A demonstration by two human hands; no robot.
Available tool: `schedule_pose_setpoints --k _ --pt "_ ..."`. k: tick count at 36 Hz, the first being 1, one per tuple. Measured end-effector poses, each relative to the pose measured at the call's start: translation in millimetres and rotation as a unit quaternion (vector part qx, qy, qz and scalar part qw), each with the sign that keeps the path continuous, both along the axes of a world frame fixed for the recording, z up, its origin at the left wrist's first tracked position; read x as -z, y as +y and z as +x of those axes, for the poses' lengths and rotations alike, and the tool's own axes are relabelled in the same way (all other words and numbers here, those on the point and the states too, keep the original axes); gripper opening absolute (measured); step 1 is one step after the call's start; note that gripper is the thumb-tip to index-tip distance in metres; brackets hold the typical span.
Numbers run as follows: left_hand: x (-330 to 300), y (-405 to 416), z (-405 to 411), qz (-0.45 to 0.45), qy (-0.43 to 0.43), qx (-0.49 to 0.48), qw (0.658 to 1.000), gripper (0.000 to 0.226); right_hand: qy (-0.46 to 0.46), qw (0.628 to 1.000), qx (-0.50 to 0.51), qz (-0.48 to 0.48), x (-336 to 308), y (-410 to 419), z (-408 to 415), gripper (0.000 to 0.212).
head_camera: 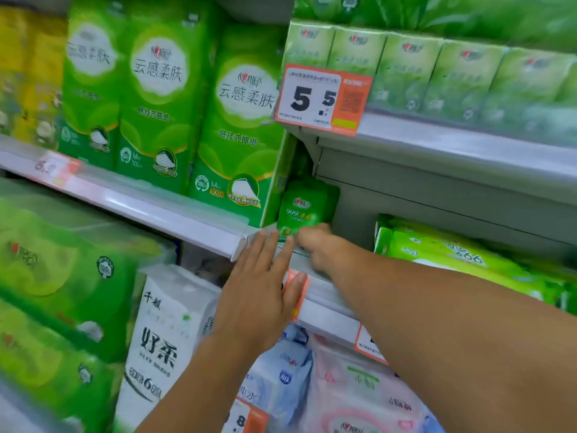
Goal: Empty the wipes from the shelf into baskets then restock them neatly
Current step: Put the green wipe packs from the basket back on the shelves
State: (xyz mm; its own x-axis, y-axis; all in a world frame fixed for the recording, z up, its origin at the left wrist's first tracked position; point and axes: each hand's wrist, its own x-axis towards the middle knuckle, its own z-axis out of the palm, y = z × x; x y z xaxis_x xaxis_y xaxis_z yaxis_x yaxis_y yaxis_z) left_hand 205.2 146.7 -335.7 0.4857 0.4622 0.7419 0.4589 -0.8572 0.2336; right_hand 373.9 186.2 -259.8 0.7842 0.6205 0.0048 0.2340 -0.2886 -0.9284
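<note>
A small green plastic pack of wipes (304,206) stands upright at the far left end of a grey metal shelf (327,295), its long axis vertical and its printed face turned outward toward the camera. It sits just right of a tall green pack of hanging tissue (240,142) that stands on the neighbouring shelf at about 10 o'clock from it.

The right hand (313,245) reaches in from 5 o'clock, its fingers curled at the bottom edge of the wipes pack; blur hides whether they actually grip it. The left hand (262,292) lies flat with straight fingers, its fingertips at the shelf's front rail and its thumb over an orange price label (295,289).

On the same shelf, at 3 o'clock and well apart from the upright pack, a light green bundle of wipes packs (452,248) lies on its side. Between the two the shelf floor shows bare grey. Overhead, the grey underside of the upper shelf (437,170) caps the bay, with an orange-and-white price tag reading 5.5 (323,100) on its front edge.
</note>
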Motion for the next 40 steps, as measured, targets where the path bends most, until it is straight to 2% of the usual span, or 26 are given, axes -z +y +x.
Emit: schedule_pose_setpoints --k 4,8,10,16,20,23,26,29,30,32,34,35,36,38,40 --pt "-4.2 -6.6 -2.8 0.012 0.003 -0.032 0.999 0.063 0.014 0.999 0.014 0.033 -6.9 -7.6 -10.6 0.064" --pt "-3.5 -11.0 -6.9 0.005 0.038 -0.056 0.998 0.067 -0.001 0.993 0.055 0.100 -12.8 -5.3 -13.2 0.095" --pt "-2.6 -10.8 -9.8 0.005 0.044 -0.053 0.998 0.067 0.006 0.989 0.061 0.135 -14.0 -5.7 -14.6 0.100" --pt "-4.0 -13.6 -17.6 0.002 0.068 -0.035 0.997 0.073 0.037 0.994 0.035 0.092 -23.2 1.6 -7.3 0.068" --pt "-0.6 -9.7 -19.0 0.007 0.072 -0.026 0.997 0.072 0.040 0.997 0.020 0.060 -23.8 0.9 -9.9 0.059" --pt "-1.9 -8.2 -22.0 0.012 0.066 -0.014 0.998 0.073 0.043 0.998 0.000 0.045 -18.5 3.7 -0.3 0.062" --pt "-4.4 -9.7 -29.2 0.020 0.045 0.023 0.999 0.072 -0.035 0.998 0.030 0.030 -20.4 2.8 8.5 0.072" --pt "-3.8 -13.2 -40.6 0.040 0.007 0.045 0.998 0.058 -0.175 0.982 0.069 -0.006 -28.8 -25.5 -17.1 0.086" --pt "-2.7 -17.0 -45.8 0.058 -0.005 0.046 0.997 0.048 -0.228 0.971 0.068 0.005 -27.6 -43.6 -31.6 0.083" --pt "2.9 -27.8 -57.2 0.067 -0.024 0.048 0.996 0.029 -0.356 0.931 0.036 0.074 -15.4 -94.9 -67.7 0.063" --pt "17.4 -45.9 -71.3 0.005 0.020 0.065 0.998 0.022 -0.444 0.871 -0.004 0.210 15.1 -159.1 -111.1 0.045" --pt "31.4 -57.4 -77.4 -0.042 0.062 0.083 0.994 0.021 -0.448 0.852 -0.027 0.269 42.4 -185.5 -128.1 0.037" --pt "49.3 -70.2 -83.2 -0.091 0.115 0.105 0.984 0.022 -0.431 0.853 -0.054 0.291 76.3 -208.0 -142.6 0.028" --pt "96.1 -100.5 -94.5 -0.171 0.244 0.139 0.945 0.035 -0.356 0.902 -0.124 0.212 156.0 -248.3 -162.4 0.017" --pt "149.2 -129.5 -110.6 -0.255 0.375 0.149 0.879 0.053 -0.245 0.947 -0.209 0.018 234.3 -282.9 -170.4 0.017"
